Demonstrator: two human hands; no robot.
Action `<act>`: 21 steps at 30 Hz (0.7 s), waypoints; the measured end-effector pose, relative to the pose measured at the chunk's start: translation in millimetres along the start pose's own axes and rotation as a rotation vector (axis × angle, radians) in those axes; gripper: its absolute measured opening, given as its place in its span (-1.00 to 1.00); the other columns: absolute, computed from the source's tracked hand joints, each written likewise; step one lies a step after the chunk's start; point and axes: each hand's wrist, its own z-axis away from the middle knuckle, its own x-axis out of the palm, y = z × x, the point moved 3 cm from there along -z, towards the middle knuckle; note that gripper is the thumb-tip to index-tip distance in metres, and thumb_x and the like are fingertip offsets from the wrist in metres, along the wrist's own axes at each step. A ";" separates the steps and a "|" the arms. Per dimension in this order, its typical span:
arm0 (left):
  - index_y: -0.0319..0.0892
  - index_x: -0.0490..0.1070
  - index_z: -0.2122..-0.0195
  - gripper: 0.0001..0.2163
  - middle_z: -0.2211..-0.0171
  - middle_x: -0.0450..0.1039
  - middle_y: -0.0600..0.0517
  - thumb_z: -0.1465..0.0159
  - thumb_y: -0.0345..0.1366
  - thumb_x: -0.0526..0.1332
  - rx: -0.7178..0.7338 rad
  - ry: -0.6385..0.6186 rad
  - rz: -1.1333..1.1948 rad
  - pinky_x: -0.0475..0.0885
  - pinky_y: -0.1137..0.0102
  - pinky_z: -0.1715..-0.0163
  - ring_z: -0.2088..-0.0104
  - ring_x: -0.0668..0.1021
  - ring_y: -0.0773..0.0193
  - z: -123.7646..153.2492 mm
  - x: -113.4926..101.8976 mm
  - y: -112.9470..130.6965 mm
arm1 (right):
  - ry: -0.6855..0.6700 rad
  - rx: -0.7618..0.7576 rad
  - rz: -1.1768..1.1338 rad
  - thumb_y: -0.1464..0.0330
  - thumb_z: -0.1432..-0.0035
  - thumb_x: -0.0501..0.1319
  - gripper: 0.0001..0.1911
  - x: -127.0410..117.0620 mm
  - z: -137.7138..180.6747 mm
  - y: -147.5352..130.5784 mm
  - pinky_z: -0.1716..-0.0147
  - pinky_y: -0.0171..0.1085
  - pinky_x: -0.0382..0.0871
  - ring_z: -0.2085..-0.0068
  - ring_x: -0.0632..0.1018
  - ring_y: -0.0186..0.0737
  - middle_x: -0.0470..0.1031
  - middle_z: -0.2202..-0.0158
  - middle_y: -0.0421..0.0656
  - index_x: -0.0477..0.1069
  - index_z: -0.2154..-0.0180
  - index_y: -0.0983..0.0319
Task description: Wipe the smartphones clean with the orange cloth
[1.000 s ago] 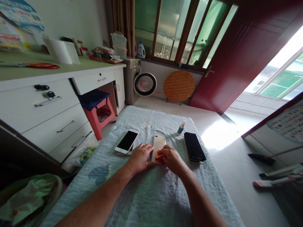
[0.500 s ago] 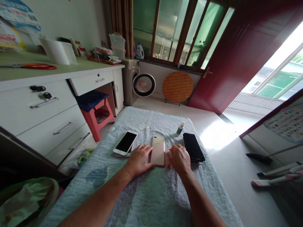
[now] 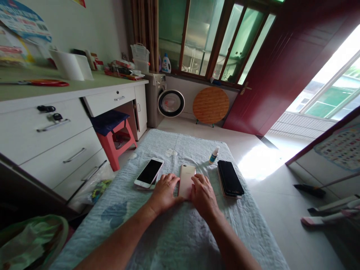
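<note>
A gold-pink smartphone (image 3: 186, 182) lies back up on the quilted cloth, its camera at the far left corner. My left hand (image 3: 165, 191) grips its left edge, with the fingers along the side and the thumb at the near end. Curled fingers of my right hand (image 3: 203, 193) rest on the phone's right edge; whatever is beneath them is hidden. To the left, a white smartphone (image 3: 149, 172) lies screen up on another phone. On the right, a black smartphone (image 3: 230, 178) tops a small stack. A small spray bottle (image 3: 214, 155) stands behind that stack.
A pale blue quilted cloth (image 3: 174, 144) covers the surface under the phones. Left of it are a red stool (image 3: 112, 150), white drawers (image 3: 60, 144) and a bin (image 3: 60, 232). An open washing machine (image 3: 171, 103) and a round wooden tabletop (image 3: 210, 105) stand beyond.
My right hand has moved left onto the phone's right edge. The small orange thing seen at its fingertips before no longer shows. My left hand stays on the phone; the view has tilted slightly.
</note>
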 end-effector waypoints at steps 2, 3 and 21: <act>-0.23 0.43 -0.03 -0.51 0.03 0.43 -0.17 -0.07 -0.19 0.35 -0.049 0.011 0.102 0.35 0.17 -0.05 0.01 0.46 -0.02 -0.4 0.3 0.6 | -0.018 0.000 0.000 0.49 -0.25 0.03 -0.74 8.5 2.3 -2.8 0.03 -0.25 0.22 0.04 0.40 -0.15 0.43 0.00 -0.04 0.43 0.11 0.23; -0.23 0.40 -0.05 -0.53 0.03 0.43 -0.15 -0.10 -0.25 0.31 -0.081 0.015 0.173 0.38 0.22 -0.02 0.04 0.49 0.04 -0.7 0.7 0.4 | -0.029 0.008 0.013 0.47 -0.26 0.03 -0.75 11.7 3.0 -2.7 0.04 -0.25 0.22 0.04 0.40 -0.14 0.42 0.00 -0.03 0.42 0.10 0.23; -0.21 0.32 -0.01 -0.67 0.11 0.53 -0.09 -0.20 -0.39 0.17 -0.425 -0.071 1.266 0.42 0.36 0.09 0.12 0.58 0.23 -2.7 1.2 -1.6 | -0.081 0.100 0.055 0.34 -0.29 0.10 -0.84 16.5 3.0 -11.6 0.16 -0.27 0.13 0.16 0.39 -0.17 0.45 0.20 -0.08 0.42 0.27 0.22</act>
